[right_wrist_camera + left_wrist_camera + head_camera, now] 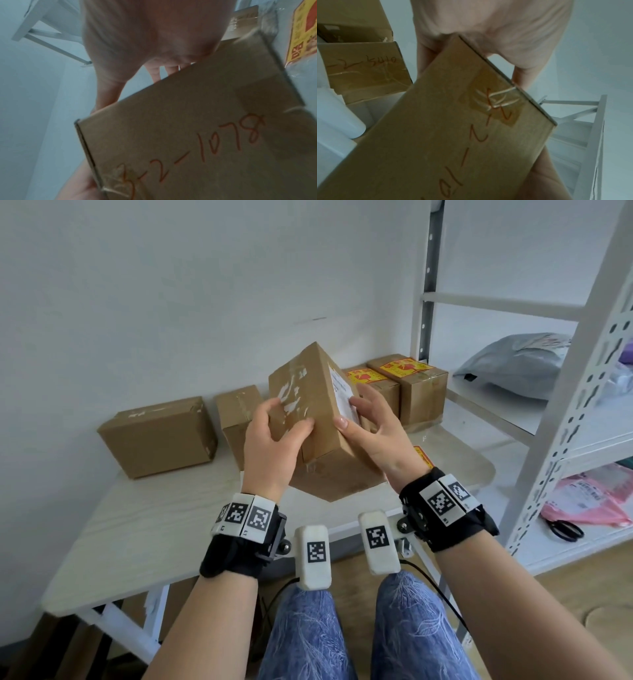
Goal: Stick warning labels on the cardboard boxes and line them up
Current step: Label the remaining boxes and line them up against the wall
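Both hands hold one tilted cardboard box above the table, its underside marked with red handwriting. My left hand grips its taped left face. My right hand grips the right face, which bears a white shipping label. Two boxes with yellow-and-red warning labels stand side by side at the back right. Two plain boxes sit at the back left. A sheet of warning labels lies on the table by my right wrist.
A flat piece of cardboard lies under the held box. The pale table ends near my knees. A white metal shelf rack stands at the right, with a grey mailer bag, pink bags and scissors.
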`<move>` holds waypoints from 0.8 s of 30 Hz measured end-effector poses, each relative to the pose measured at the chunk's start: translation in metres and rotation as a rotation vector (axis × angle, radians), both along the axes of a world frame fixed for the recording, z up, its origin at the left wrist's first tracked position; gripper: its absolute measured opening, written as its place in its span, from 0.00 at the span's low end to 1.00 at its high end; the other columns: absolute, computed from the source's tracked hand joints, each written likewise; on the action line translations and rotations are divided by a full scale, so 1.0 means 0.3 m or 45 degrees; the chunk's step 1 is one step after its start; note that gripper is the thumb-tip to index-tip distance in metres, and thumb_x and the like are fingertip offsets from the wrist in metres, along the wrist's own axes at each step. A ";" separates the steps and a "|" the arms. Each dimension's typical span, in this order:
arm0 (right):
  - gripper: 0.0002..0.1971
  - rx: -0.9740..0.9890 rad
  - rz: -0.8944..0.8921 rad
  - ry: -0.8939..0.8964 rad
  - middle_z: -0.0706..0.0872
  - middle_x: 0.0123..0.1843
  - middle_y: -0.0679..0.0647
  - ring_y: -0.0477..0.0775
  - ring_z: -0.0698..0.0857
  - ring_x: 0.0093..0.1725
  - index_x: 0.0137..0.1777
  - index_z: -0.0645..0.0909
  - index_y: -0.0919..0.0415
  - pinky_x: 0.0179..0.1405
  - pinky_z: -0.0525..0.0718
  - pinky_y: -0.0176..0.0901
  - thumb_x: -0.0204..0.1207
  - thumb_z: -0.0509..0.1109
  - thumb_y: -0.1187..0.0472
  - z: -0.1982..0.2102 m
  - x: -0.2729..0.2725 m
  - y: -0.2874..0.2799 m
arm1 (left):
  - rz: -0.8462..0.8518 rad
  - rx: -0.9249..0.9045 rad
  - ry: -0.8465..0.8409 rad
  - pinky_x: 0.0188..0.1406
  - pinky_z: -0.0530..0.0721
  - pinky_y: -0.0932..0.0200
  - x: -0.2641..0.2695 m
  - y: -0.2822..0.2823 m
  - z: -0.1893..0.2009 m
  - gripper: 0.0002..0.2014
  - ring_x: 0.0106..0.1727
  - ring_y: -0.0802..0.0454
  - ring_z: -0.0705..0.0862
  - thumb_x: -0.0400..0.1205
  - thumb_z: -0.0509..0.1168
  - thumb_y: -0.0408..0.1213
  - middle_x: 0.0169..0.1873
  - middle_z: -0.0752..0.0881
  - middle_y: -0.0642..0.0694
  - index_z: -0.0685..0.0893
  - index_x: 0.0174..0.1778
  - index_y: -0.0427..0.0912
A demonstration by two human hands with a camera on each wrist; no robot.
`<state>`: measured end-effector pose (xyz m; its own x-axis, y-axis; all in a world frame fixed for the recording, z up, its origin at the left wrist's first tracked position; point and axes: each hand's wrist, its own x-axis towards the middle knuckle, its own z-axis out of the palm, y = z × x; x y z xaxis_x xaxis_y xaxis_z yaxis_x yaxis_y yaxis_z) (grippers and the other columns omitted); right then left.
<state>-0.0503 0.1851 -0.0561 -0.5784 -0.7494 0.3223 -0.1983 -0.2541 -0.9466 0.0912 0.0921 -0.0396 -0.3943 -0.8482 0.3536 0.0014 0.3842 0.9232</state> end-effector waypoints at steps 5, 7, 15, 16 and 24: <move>0.48 0.050 0.081 -0.022 0.77 0.76 0.48 0.46 0.76 0.75 0.82 0.66 0.45 0.77 0.75 0.53 0.61 0.78 0.33 -0.007 0.025 -0.015 | 0.094 0.006 -0.215 0.57 0.72 0.62 0.016 0.005 -0.003 0.31 0.63 0.61 0.74 0.73 0.74 0.59 0.70 0.77 0.53 0.76 0.72 0.57; 0.45 0.065 0.156 -0.031 0.79 0.75 0.48 0.48 0.79 0.74 0.80 0.69 0.47 0.75 0.78 0.55 0.64 0.79 0.36 -0.030 0.031 -0.031 | 0.138 -0.078 -0.372 0.57 0.70 0.60 0.017 0.005 0.000 0.34 0.61 0.59 0.72 0.74 0.74 0.59 0.72 0.75 0.52 0.73 0.75 0.55; 0.39 0.145 0.156 -0.061 0.82 0.73 0.49 0.47 0.84 0.69 0.82 0.69 0.53 0.71 0.82 0.52 0.73 0.72 0.38 -0.108 0.015 -0.115 | 0.194 -0.031 -0.609 0.64 0.78 0.53 -0.006 -0.026 -0.020 0.38 0.69 0.46 0.79 0.71 0.72 0.62 0.72 0.75 0.48 0.72 0.77 0.55; 0.35 0.166 0.137 -0.028 0.84 0.71 0.49 0.47 0.85 0.67 0.81 0.70 0.54 0.71 0.82 0.53 0.76 0.70 0.41 -0.105 0.007 -0.128 | 0.197 -0.021 -0.609 0.66 0.79 0.49 -0.009 -0.036 -0.025 0.38 0.68 0.45 0.80 0.70 0.71 0.63 0.71 0.77 0.48 0.73 0.76 0.55; 0.19 0.257 0.143 0.185 0.87 0.66 0.50 0.50 0.85 0.64 0.75 0.78 0.56 0.70 0.82 0.52 0.86 0.62 0.59 -0.040 -0.011 -0.209 | 0.218 0.015 -0.705 0.69 0.77 0.48 -0.019 -0.089 -0.035 0.33 0.69 0.43 0.79 0.80 0.64 0.62 0.73 0.77 0.44 0.70 0.80 0.54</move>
